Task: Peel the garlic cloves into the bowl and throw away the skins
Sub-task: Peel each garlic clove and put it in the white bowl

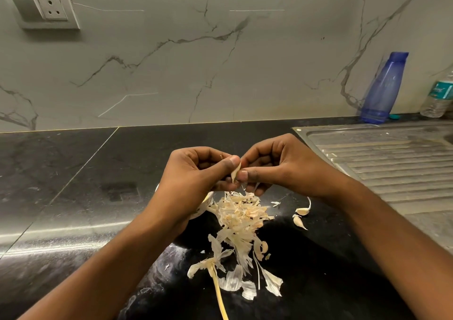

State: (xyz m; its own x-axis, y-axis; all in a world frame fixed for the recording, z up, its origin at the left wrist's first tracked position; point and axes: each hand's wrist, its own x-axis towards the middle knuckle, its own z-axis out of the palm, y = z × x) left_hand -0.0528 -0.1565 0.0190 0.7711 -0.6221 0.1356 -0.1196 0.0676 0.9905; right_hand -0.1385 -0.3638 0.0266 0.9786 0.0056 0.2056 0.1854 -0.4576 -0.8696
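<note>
**Item 1.** Pale, pointed garlic clove (pixel 235 171), held in the air between both hands. The left hand (pixel 196 172) has its grip pinched on the clove, thumb against curled fingers, which we take to be steadying it. The right hand (pixel 282 166) has its grip pinched on the clove's other edge with thumb and forefinger, and we judge it is placed to strip the skin. The clove sits directly over the heap, so loose scraps fall in one place.

**Item 2.** Heap of papery cream garlic skins (pixel 240 218) on the glossy black stone tabletop (pixel 73 172), just below the hands. It trails toward us along with a long, dry yellow stalk (pixel 218 288). None of it has been thrown away yet.

**Item 3.** What we take for the small white bowl (pixel 198 214), mostly hidden under the left wrist and just beside the heap. We cannot see its contents. We suppose it stands close so that peeled cloves have a short drop.

**Item 4.** Two unpeeled cloves (pixel 302 211) lying to the right of the heap, near the right hand. By our reckoning they are next in line.

**Item 5.** Ribbed steel drainboard (pixel 392 167) and a translucent blue plastic bottle (pixel 384 87), both well apart on the right. Neither is in use.
</note>
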